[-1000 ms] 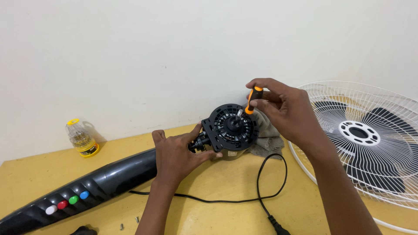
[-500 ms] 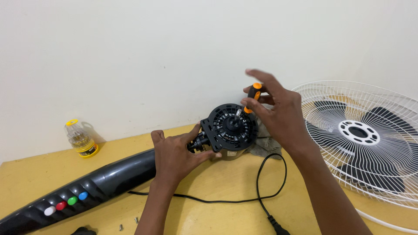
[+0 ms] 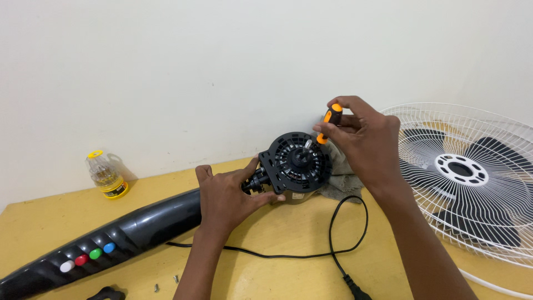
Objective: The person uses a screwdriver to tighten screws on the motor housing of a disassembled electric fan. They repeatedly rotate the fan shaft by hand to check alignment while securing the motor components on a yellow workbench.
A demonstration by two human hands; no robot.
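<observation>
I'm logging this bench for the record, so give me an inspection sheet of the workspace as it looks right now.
Surface: yellow table, a few small screws near the front edge.
Job's things: black fan motor; orange-handled screwdriver; black fan body with coloured buttons.
Clutter: grey rag; small yellow-capped jar.
Grippers: left hand grips the motor; right hand holds the screwdriver.
Cables: black cord looping to a plug.
Surroundings: white fan grille; plain wall.

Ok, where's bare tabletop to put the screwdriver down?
Bare yellow table lies between the bit jar and the black fan housing. Another patch sits inside the power cord loop, in front of the motor. It is crowded around the left hand, the right hand, the grey rag and the fan grille.
</observation>
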